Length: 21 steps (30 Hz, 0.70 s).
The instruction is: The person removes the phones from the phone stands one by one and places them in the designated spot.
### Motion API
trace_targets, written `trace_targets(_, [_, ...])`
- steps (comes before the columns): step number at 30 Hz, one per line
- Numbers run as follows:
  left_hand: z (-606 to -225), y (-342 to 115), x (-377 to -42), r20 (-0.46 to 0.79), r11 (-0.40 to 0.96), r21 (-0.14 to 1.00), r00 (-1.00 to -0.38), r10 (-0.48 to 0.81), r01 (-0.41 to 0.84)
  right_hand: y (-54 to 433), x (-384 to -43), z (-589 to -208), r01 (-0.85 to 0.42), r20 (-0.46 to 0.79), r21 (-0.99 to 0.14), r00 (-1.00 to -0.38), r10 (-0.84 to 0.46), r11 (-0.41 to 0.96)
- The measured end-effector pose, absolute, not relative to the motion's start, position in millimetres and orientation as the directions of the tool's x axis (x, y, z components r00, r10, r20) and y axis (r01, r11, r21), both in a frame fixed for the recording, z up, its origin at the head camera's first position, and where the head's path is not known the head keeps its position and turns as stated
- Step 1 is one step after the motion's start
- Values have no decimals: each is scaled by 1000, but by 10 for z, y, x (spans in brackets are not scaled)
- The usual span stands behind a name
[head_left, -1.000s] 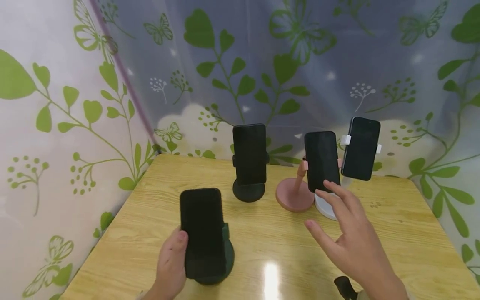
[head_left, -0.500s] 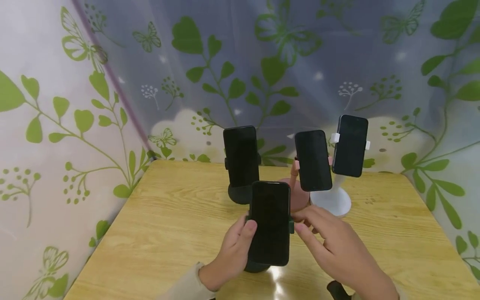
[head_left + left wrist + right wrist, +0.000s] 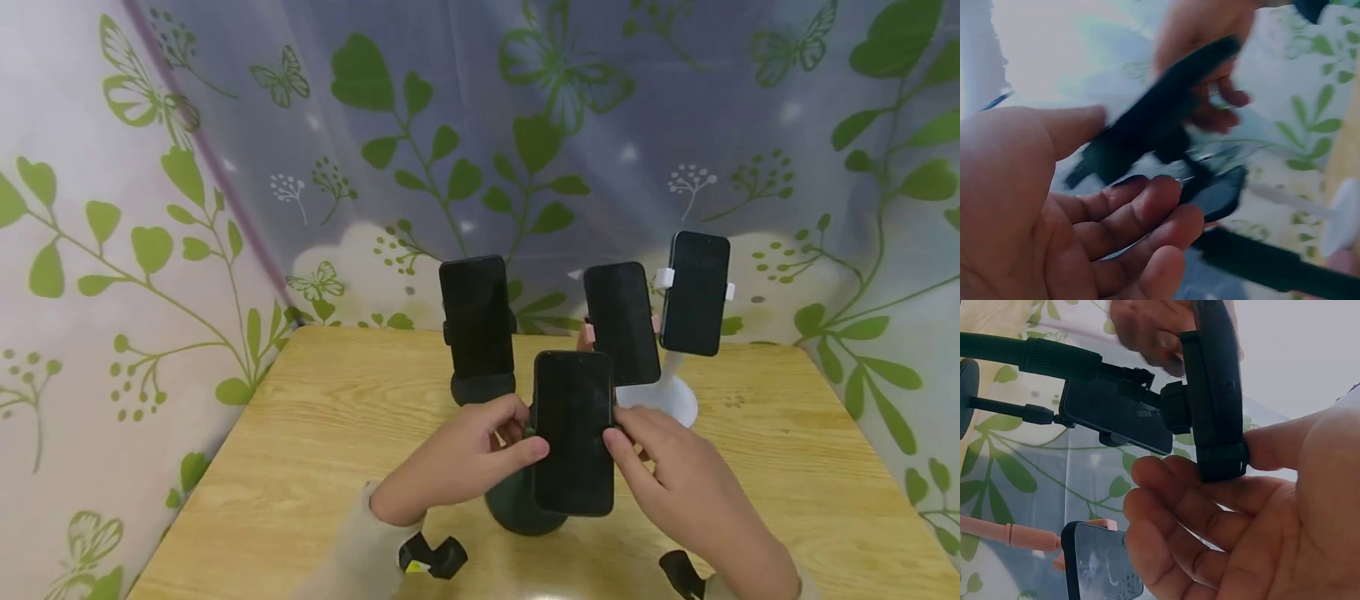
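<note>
A black phone (image 3: 573,433) stands upright in a dark green phone stand, whose round base (image 3: 525,510) shows below it on the table. My left hand (image 3: 461,458) pinches the stand's clamp at the phone's left edge, thumb in front and fingers behind. At the opposite edge my right hand (image 3: 671,471) has its thumb and fingers on the clamp. In the right wrist view, the thumb and fingers meet at the end of the green clamp (image 3: 1213,440). The left wrist view is blurred, with the left thumb at the edge of the clamp (image 3: 1110,150).
Behind stand three more phones in stands: one in a black stand (image 3: 483,389), one in a pink stand whose clamp (image 3: 589,333) shows, and one in a white stand (image 3: 678,402). The wooden table (image 3: 337,442) meets leaf-patterned curtains (image 3: 405,192) at the back and sides.
The green stand with its phone has moved right, to the front of the pink stand. My right hand came from mid-air to its right edge; my left hand shifted onto the clamp's left side.
</note>
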<state>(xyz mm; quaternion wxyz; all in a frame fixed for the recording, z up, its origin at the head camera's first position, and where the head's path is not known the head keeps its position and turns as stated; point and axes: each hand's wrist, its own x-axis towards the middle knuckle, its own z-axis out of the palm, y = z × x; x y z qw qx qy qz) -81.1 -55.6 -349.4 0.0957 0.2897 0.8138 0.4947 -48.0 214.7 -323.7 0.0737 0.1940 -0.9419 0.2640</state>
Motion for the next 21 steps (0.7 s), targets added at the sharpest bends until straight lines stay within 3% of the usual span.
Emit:
trace_targets(6, [-3463,-598,-806,189,310,855,-806,561,416,2166,-490,-3220,-363,193,-480,-932,-308,798])
trace_targets(21, [-3449,-641,-765,137,376,826,-796,589,420,2142,-537,-3249,-385,188,-517,-923,-337,765])
